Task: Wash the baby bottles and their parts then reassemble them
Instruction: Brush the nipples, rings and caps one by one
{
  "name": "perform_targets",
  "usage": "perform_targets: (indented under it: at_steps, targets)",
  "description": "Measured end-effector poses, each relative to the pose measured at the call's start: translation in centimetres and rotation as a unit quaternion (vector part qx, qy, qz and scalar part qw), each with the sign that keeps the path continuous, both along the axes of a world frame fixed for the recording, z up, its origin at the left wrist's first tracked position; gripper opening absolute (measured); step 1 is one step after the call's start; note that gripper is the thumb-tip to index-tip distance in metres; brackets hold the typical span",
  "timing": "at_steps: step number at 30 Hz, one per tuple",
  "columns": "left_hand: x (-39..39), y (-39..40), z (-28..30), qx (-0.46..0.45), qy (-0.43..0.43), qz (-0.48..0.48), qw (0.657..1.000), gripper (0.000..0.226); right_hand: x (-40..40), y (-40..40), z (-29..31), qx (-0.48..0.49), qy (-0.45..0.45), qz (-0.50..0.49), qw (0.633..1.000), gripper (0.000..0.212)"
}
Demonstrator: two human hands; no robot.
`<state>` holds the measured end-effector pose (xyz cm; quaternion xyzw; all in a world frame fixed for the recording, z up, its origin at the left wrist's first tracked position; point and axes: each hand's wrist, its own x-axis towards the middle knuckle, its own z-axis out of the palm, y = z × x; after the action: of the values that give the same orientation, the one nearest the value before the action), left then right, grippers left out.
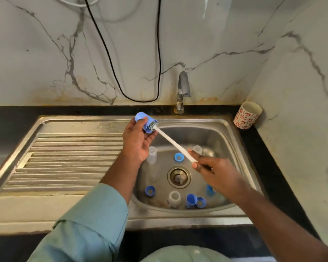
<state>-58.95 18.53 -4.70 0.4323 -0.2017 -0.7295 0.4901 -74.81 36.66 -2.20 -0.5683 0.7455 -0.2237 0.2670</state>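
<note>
My left hand (137,139) grips a blue bottle cap (143,121) above the sink's left rim, its open end turned right. The bristle head of a white bottle brush (171,141) sits inside the cap. My right hand (214,171) pinches the brush handle's near end over the basin. Down in the steel sink (222,133) lie two clear bottles (151,155) (197,149), a white bottle (174,198), blue rings (179,156) (150,190) (200,202), and a blue cap (190,200). Another blue part (209,190) is half hidden under my right forearm.
A steel tap (183,89) stands behind the basin; no water runs from it. A ribbed drainboard (68,157) lies to the left. A white cup with red flowers (247,115) stands on the black counter at the back right corner. A black cable (110,59) hangs down the marble wall.
</note>
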Motion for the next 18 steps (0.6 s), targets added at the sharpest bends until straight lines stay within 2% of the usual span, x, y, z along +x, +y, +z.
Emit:
perform_targets:
  at_steps: [3, 5, 7, 9, 11, 13, 15, 17, 18]
  targets:
    - [-1.4, 0.8, 0.1, -0.002, 0.015, -0.011, 1.000, 0.041, -1.6, 0.5, 0.4, 0.018, 0.019, 0.009, 1.000, 0.035]
    - [-1.5, 0.8, 0.4, 0.005, 0.024, 0.007, 1.000, 0.042, -1.2, 1.0, 1.0, 0.023, -0.049, 0.043, 0.998, 0.043]
    - [-1.2, 0.5, 0.5, 0.004, 0.021, 0.023, 1.000, 0.042, -1.3, 0.8, 1.2, 0.035, -0.101, 0.039, 0.993, 0.061]
    - [-1.2, 0.4, 0.8, -0.003, 0.005, 0.019, 1.000, 0.044, -2.0, -0.1, 1.1, 0.005, -0.046, 0.020, 0.999, 0.068]
    - [-1.1, 0.1, 1.2, -0.011, -0.013, 0.026, 1.000, 0.046, -2.2, -0.6, 0.9, -0.038, 0.039, 0.026, 0.998, 0.060]
    - [-0.9, -0.4, 1.5, -0.020, -0.025, 0.043, 0.999, 0.047, -1.9, -0.6, 1.2, -0.062, 0.079, 0.062, 0.993, 0.050]
    - [-0.9, -0.7, 1.4, -0.027, -0.017, 0.030, 0.999, 0.044, -1.8, -0.8, 1.5, -0.034, 0.148, 0.070, 0.986, 0.046]
    - [-1.2, -0.6, 1.4, -0.032, 0.020, -0.014, 0.999, 0.043, -2.0, -1.1, 2.2, 0.008, 0.219, 0.034, 0.975, 0.039]
    - [-1.2, -0.5, 1.5, -0.035, 0.035, -0.035, 0.998, 0.043, -2.0, -1.2, 2.4, 0.018, 0.188, 0.013, 0.982, 0.032]
